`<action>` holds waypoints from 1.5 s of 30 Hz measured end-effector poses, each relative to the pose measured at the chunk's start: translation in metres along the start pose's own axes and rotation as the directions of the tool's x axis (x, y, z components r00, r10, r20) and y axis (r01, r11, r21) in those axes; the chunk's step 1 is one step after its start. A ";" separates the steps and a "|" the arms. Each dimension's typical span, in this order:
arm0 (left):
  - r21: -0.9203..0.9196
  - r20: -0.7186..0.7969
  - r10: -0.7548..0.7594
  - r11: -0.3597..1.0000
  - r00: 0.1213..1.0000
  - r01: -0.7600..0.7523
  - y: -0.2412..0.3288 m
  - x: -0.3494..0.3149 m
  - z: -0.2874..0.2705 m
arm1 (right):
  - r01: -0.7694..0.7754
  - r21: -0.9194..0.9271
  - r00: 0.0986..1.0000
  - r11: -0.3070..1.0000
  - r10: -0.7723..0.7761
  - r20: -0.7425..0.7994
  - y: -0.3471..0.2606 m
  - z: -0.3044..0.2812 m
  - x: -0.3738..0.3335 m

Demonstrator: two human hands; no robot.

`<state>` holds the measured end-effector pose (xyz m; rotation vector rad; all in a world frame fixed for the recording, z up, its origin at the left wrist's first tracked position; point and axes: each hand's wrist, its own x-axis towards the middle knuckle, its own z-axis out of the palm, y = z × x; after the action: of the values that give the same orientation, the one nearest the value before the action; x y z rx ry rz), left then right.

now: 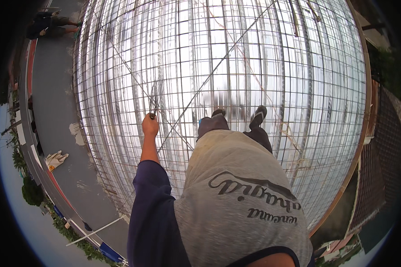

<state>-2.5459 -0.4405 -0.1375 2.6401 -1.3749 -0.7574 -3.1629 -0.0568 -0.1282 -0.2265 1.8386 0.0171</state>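
Head view, looking down: the steel mesh [228, 62] is laid out, bars crossing both ways over shiny metal decking [265, 86], covering most of what's in front of me. So I'd call the laying well along. What's left, I reckon, is whatever the bundle of thin wires [154, 95] is for, b/c those are in hand, unused, & that part looks unfinished. Glare's bad & the crossings are v. small, so can't tell how many are fastened. A long bar runs diag. over the grid.

Grip: the left hand [150, 127] is a fist, fingers clamped round the near end of the bundle, w/ the rest sticking out past the knuckles & splaying a bit at the far end, above the mesh. Right hand's out of shot, so no word on its grip.

Flip-flop feet [259, 115] stand on the grid to the right of the wires, well apart from them. Another worker [53, 24] is off at upper left, by the mesh's edge, nowhere near the bundle.
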 end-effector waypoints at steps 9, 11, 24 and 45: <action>-0.450 0.065 -0.491 0.762 0.869 0.465 -0.076 -0.234 0.075 | 0.095 -0.153 0.995 0.984 -0.091 0.034 -0.116 -0.213 0.107; -0.532 0.092 -0.535 0.686 0.840 0.496 -0.071 -0.276 0.089 | 0.051 -0.146 0.997 0.988 -0.058 -0.044 -0.159 -0.232 0.095; -0.521 0.256 -0.641 0.539 0.724 0.661 -0.105 -0.316 0.127 | 0.154 -0.414 0.987 0.897 -0.159 0.022 -0.260 -0.136 0.054; -0.630 0.331 -0.542 0.482 0.772 0.609 -0.201 -0.179 0.092 | 0.354 -0.744 0.888 0.566 -0.453 0.077 -0.336 0.044 -0.005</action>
<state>-2.5223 -0.1647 -0.2048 2.3431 -0.0109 -1.1728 -3.0644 -0.3801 -0.0999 -1.2691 1.7649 0.4590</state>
